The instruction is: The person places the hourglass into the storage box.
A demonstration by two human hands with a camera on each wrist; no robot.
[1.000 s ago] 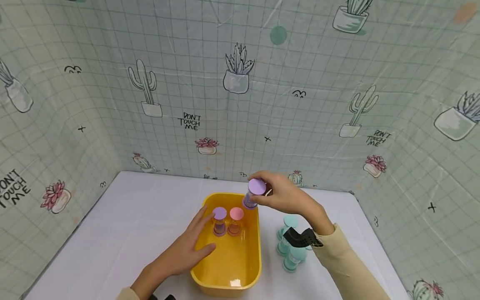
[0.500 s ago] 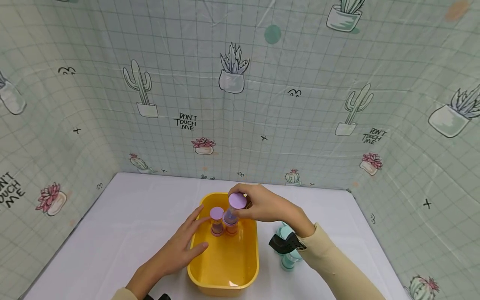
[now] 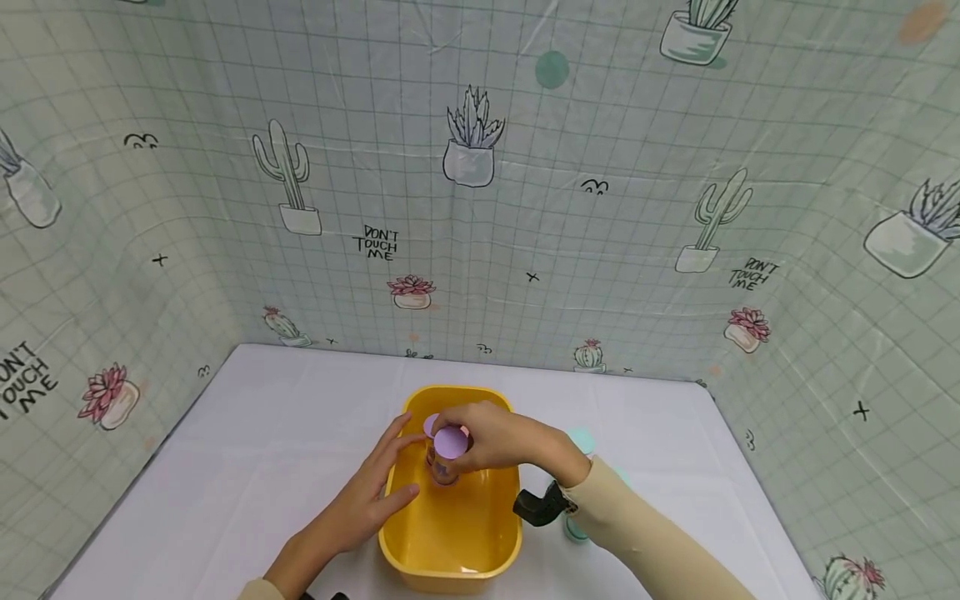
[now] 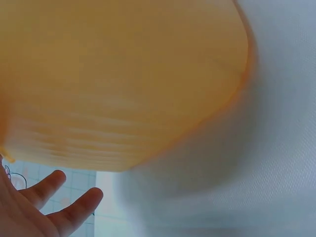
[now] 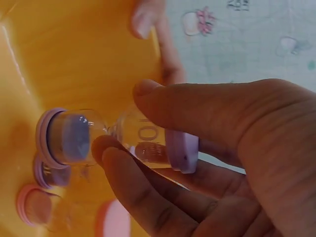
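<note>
My right hand [image 3: 495, 435] holds a small sand timer [image 3: 451, 442] with purple caps and purple sand inside the yellow bin. In the right wrist view, thumb and fingers pinch this sand timer [image 5: 143, 131] around its clear glass. A second purple sand timer [image 5: 52, 170] and a pink one [image 5: 37, 206] stand close by it in the bin; the head view hides the pink one behind my right hand. Over the bin's left rim lies my left hand [image 3: 360, 504], fingers spread and fairly straight, holding nothing. The left wrist view shows its fingers beside the bin's outer wall [image 4: 123, 74].
The yellow bin [image 3: 450, 573] stands on a white-covered table [image 3: 247, 467]. Right of it are several teal sand timers [image 3: 576, 529], partly hidden by my right forearm. A grid-patterned cloth [image 3: 525, 225] with cactus drawings hangs around the back and sides.
My right hand has carried the purple sand timer from above the bin's far right rim leftward and down into the bin, beside the other timers. The left hand has hardly moved.
</note>
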